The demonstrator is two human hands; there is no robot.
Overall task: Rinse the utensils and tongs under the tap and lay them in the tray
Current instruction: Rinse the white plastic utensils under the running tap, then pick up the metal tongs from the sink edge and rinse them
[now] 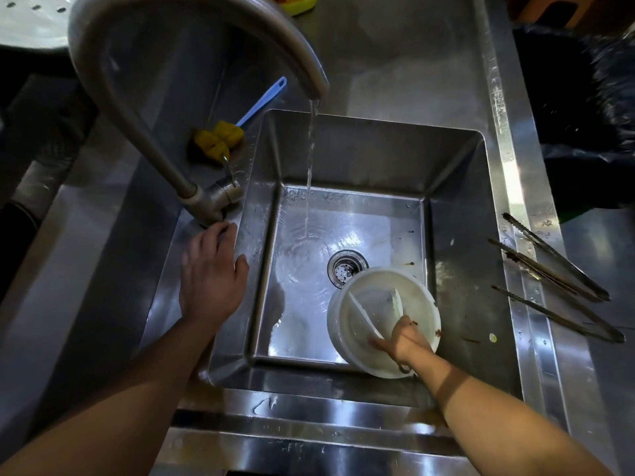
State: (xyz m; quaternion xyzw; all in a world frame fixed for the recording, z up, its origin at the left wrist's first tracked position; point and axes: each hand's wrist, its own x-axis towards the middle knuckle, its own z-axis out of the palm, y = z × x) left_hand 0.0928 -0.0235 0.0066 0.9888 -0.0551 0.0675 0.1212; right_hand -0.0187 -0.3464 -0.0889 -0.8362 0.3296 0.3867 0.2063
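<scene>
A steel sink fills the middle, and water streams from the curved tap onto its floor. A stack of white bowls stands tilted in the sink's near right corner, with white utensils lying inside. My right hand reaches into the top bowl and its fingers curl round the utensil handles. My left hand rests on the counter at the base of the tap, fingertips touching the fitting. Metal tongs lie on the counter right of the sink.
A yellow sponge brush with a blue handle lies on the counter behind the tap. A perforated metal tray shows at the top left. A black bin bag sits at the right. The drain strainer is uncovered.
</scene>
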